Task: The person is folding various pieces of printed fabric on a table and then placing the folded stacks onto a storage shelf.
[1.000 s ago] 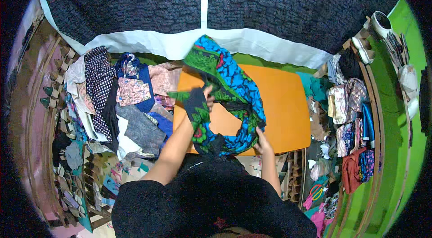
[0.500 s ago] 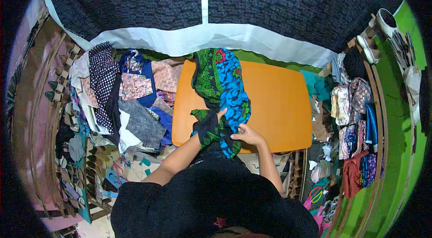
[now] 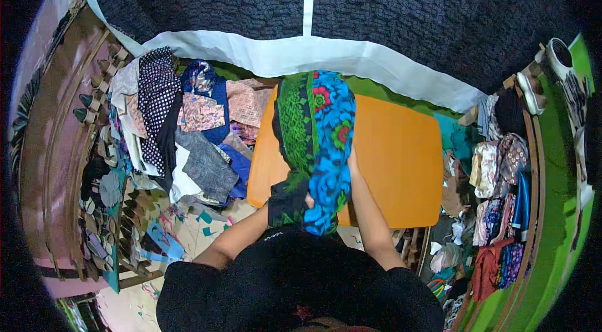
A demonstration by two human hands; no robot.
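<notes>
A long piece of patterned cloth (image 3: 332,137), green and black along its left side and bright blue with red flowers along its right, stretches from the far edge of the orange table down to my body. My left hand (image 3: 309,201) grips it near my body, mostly covered by a dark green-and-black fold; only a bit of the fingers shows. My right hand (image 3: 352,161) reaches farther out along the blue edge and goes behind the cloth, so its fingers are hidden.
The orange table (image 3: 401,156) lies under the cloth. To the left are heaped garments, among them a polka-dot cloth (image 3: 157,100) and a grey cloth (image 3: 204,166). On the right stand folded fabrics (image 3: 486,169) and a white shoe (image 3: 531,94). A dark curtain (image 3: 401,12) hangs beyond.
My right hand has moved forward, from pinching the cloth's near right edge to behind its blue side. The cloth is now spread flatter and wider. The view has shifted slightly.
</notes>
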